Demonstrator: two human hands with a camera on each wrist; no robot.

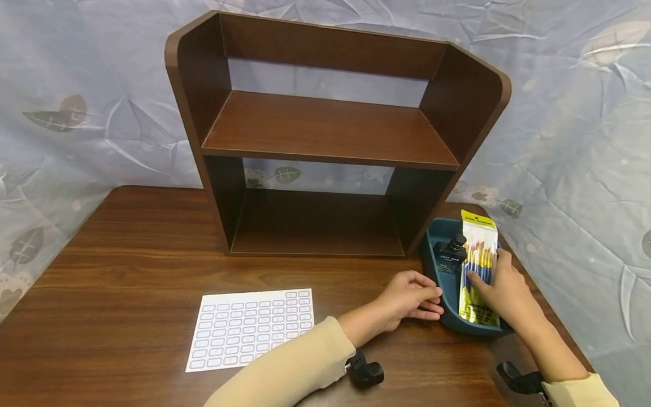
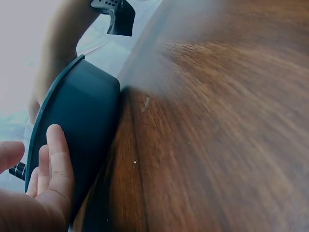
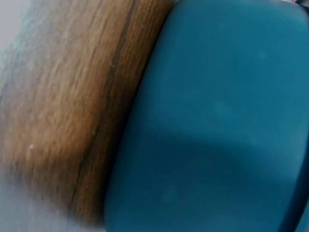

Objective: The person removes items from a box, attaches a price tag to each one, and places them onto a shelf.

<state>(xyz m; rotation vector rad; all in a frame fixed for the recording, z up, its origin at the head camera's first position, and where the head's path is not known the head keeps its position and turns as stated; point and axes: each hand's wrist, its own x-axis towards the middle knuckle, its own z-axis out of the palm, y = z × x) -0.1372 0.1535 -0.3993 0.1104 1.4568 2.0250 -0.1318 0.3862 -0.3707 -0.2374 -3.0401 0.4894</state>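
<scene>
A blue plastic bin (image 1: 432,265) sits at the table's right side. Inside it, a pack of artist brushes (image 1: 478,282) with a yellow top leans upright beside a black box (image 1: 450,254) that has a round black cap. My right hand (image 1: 511,291) grips the brush pack, thumb across its front and fingers at its right edge. In the right wrist view only the bin's outer wall (image 3: 212,106) fills the picture; that hand is hidden there. My left hand (image 1: 407,299) is at the bin's left side, its fairly straight fingers (image 2: 59,154) against the outer wall.
A brown two-tier shelf (image 1: 330,124) stands at the back of the wooden table (image 1: 127,271), close to the bin's left side. A white sheet of blue-bordered labels (image 1: 251,328) lies in front of it. Patterned cloth (image 1: 585,141) hangs behind and on the right.
</scene>
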